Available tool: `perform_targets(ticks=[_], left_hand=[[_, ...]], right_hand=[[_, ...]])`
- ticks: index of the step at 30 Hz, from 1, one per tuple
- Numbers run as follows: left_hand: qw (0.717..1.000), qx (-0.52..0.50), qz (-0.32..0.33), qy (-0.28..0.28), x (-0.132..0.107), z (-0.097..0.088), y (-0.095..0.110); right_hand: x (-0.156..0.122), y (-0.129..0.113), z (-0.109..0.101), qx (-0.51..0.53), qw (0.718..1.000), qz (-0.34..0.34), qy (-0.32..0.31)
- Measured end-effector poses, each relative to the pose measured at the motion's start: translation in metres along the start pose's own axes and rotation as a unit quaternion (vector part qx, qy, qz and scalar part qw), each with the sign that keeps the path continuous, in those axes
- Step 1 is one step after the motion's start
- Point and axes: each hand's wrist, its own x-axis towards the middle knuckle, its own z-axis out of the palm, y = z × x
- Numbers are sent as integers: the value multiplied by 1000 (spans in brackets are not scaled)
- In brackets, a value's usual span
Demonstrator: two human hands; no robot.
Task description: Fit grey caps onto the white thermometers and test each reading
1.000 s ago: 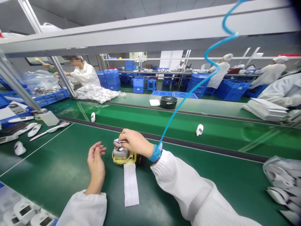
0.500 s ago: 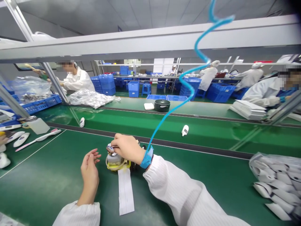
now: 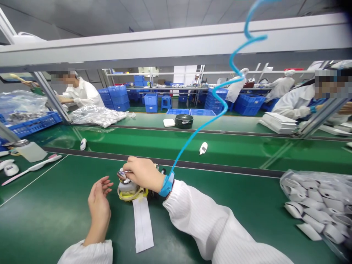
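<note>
Currently the right hand (image 3: 145, 174) curls over the top of the translucent bottle (image 3: 127, 188) on the green worktop (image 3: 187, 234), its grip unclear; the left hand (image 3: 99, 201), loosely spread, hangs apart; a snagged blue coiled cord (image 3: 191, 138) could jerk the right hand, tipping the bottle

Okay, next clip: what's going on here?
A person in white sleeves is working at a green bench. Their right hand is at the top of a small pale container in a yellow holder; exactly what it grips is hard to make out. The open left hand is beside it, holding nothing. A white paper strip lies in front of the holder.
</note>
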Motion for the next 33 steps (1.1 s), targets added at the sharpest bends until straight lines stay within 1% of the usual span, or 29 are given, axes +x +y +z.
perform_targets(ticks=[14,20,25,30,33], left_hand=[[1000,6,7,1,0,1,1],[1000,13,6,9,0,1,0],[1000,12,11,10,-1,0,1],[999,10,31,2,0,-3,-1],[998,22,65,-4,2,-3,-4]], right_hand=[[1,3,0,29,1000,-8,3],[2,1,-3,51,999,9,-5],[0,0,-2,74,997,29,1],[-1,-2,2,124,991,38,21],[0,0,5,188,980,45,43]])
